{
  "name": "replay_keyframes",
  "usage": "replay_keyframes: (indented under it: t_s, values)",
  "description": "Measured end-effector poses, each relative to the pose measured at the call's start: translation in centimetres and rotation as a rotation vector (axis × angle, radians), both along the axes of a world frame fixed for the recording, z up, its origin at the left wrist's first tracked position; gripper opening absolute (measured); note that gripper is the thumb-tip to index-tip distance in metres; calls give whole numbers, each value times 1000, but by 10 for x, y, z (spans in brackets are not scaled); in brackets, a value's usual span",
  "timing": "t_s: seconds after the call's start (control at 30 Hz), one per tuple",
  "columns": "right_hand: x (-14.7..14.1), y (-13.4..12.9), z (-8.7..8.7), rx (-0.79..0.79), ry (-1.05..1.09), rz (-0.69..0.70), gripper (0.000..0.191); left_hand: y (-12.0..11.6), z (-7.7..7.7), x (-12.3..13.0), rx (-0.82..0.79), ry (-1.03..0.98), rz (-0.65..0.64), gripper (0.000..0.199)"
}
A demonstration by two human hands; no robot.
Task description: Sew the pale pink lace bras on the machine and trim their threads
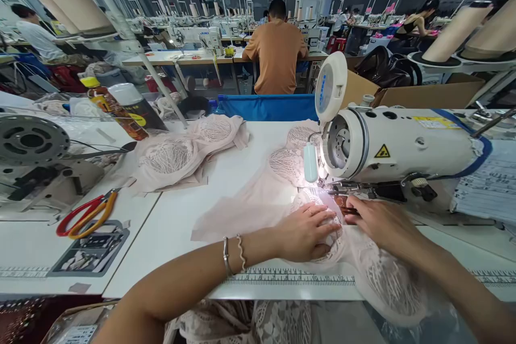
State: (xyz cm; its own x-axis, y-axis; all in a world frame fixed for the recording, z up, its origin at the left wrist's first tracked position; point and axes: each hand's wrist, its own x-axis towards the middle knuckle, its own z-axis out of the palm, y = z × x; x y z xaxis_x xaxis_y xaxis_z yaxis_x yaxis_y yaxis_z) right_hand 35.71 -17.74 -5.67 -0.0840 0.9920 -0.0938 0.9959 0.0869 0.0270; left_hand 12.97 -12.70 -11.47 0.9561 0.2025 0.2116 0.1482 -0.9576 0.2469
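My left hand (308, 232) lies flat on a pale pink lace bra cup (336, 239), fingers spread, just in front of the lit needle area of a white sewing machine (403, 142). My right hand (373, 220) is at the machine bed, its fingers closed beside a small brown and dark piece (342, 203); what they grip is partly hidden. From under my hands the bra fabric runs back past the needle to further lace cups (284, 164). Another lace cup (389, 282) hangs over the table's front edge below my right hand.
Stacked lace bra pieces (169, 158) lie at the left rear. Red- and orange-handled pliers (91, 214) rest by a metal plate (91, 250). A bottle (115, 110) and a spray can (135, 107) stand behind. A ruler strip (282, 278) runs along the front. A person (278, 54) sits ahead.
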Motion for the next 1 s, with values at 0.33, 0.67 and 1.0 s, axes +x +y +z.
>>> replay_keyframes:
  t_s: [0.33, 0.67, 1.0]
  values:
    - [-8, 11, -37, 256, 201, -197, 24, -2, 10, 9, 201, -14, -65, 37]
    - [-34, 8, -60, 394, 391, -197, 24, -4, -15, 10, 373, 23, 316, 64]
    - [-35, 2, -73, 506, 257, 129, 21, 1, -1, 12, 334, 20, 252, 61]
